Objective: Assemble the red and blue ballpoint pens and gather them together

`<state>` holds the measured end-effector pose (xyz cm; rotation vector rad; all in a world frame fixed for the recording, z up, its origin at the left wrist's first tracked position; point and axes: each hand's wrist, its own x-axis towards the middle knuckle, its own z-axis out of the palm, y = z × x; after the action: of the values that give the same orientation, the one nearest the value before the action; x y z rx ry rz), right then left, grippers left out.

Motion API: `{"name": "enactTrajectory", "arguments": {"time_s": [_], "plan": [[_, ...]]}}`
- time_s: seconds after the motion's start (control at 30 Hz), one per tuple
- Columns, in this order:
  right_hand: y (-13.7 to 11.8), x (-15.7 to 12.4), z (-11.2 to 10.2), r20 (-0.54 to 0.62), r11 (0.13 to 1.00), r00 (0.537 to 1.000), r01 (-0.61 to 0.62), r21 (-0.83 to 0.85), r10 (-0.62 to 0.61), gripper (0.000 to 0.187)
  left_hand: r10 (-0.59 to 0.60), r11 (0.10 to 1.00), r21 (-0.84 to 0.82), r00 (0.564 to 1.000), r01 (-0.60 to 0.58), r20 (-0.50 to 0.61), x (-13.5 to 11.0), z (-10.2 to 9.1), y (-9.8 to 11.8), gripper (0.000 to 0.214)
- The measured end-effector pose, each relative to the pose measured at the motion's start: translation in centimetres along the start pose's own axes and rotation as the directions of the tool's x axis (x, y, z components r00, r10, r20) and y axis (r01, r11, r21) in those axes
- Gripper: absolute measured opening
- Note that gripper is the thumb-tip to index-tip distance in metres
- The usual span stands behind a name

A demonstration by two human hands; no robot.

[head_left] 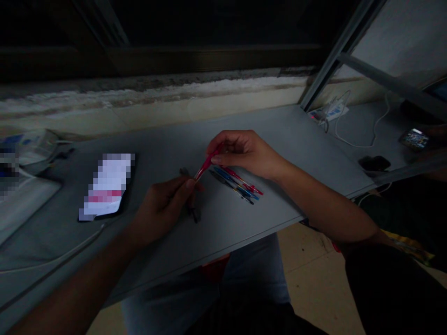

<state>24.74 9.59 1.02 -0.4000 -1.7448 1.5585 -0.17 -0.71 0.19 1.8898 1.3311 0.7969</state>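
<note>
A red pen with a clear section is held between my two hands above the desk. My left hand pinches its lower, clear end between thumb and fingers. Around the red upper part close the fingertips of my right hand. Just below my right hand lies a small group of pens in red, blue and black, side by side on the desktop. Dark small pieces, too dim to identify, rest beneath and beside my left hand.
On the grey desk, a lit smartphone lies to the left, near a white cable. At the right stand a metal frame post and a white power strip. Another person's hand is by a lit phone at far right.
</note>
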Motion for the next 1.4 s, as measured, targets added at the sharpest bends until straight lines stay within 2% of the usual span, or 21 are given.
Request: {"name": "enactTrajectory", "arguments": {"time_s": [0.13,0.3,0.37,0.5,0.7,1.07,1.23,1.4], "plan": [[-0.05,-0.15,0.42,-0.003,0.99,1.0,-0.003,0.138,0.003,0.026,-0.002,1.0,-0.022,1.0,0.003,0.023,-0.02,0.11,0.16,0.048],[-0.15,-0.36,0.83,0.008,0.973,1.0,-0.003,0.23,0.002,0.029,0.002,0.993,-0.114,0.993,0.012,0.121,-0.1,0.18,0.09,0.058],[-0.2,-0.35,0.77,0.002,0.976,1.0,0.025,0.218,-0.026,0.03,0.0,0.991,-0.132,0.99,0.019,0.138,-0.14,0.18,0.08,0.059],[-0.27,-0.24,0.59,-0.049,0.982,0.997,0.074,0.175,-0.067,0.027,-0.008,0.994,-0.104,0.995,0.018,0.097,-0.16,0.19,0.18,0.051],[-0.4,-0.22,0.57,-0.128,0.997,0.991,0.039,0.071,-0.029,0.028,0.059,0.987,-0.151,0.997,-0.05,0.055,-0.1,0.19,-0.03,0.032],[-0.77,-0.2,0.3,-0.196,0.994,0.981,0.011,0.106,0.01,0.038,0.031,0.985,-0.171,0.997,-0.02,0.064,-0.53,0.24,-0.69,0.039],[-0.34,-0.08,0.24,-0.112,0.996,0.993,0.035,0.081,-0.025,0.034,0.052,0.991,-0.122,0.999,-0.05,0.014,-0.41,0.31,-0.68,0.034],[-0.5,-0.16,0.38,0.021,0.999,1.0,-0.011,0.038,0.01,0.026,0.058,0.99,-0.131,0.997,-0.051,0.046,-0.39,0.63,-0.6,0.028]]}}
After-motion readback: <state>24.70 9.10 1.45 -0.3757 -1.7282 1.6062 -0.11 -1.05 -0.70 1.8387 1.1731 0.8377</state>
